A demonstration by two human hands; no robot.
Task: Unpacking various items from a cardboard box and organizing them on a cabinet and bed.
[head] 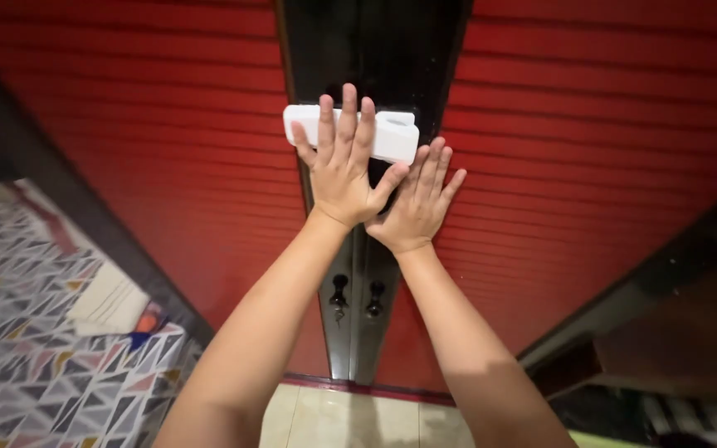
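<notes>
**Two flat hands on a white holder at the seam of red cabinet doors**

Most of the frame is filled by two red slatted doors [591, 166], one spreading across the left and centre, the other across the right. They meet at a dark vertical strip [375, 50] that runs from the top centre down to the lower middle. Low on that strip sit two small dark knobs [357, 297], side by side, one for each door.

In the lower left of the frame lies a cloth with a triangle pattern [35, 365], and a folded pale cloth [109, 300] rests near its upper edge. A pale tiled floor [358, 419] shows at the bottom centre, below the doors. A dark shelf [682, 332] crosses the lower right corner.

Both bare forearms rise from the bottom edge toward the centre. The left hand [340, 170] is spread wide open, palm flat, its fingers lying over the front of a white plastic holder [396, 137] that sits across the dark strip in the upper middle of the frame. It presses rather than grips. The right hand [417, 203] is also open and flat, fingers together, laid just below the holder's right end, its fingertips at the holder's lower edge; it grasps nothing. The left thumb overlaps the right hand.
</notes>
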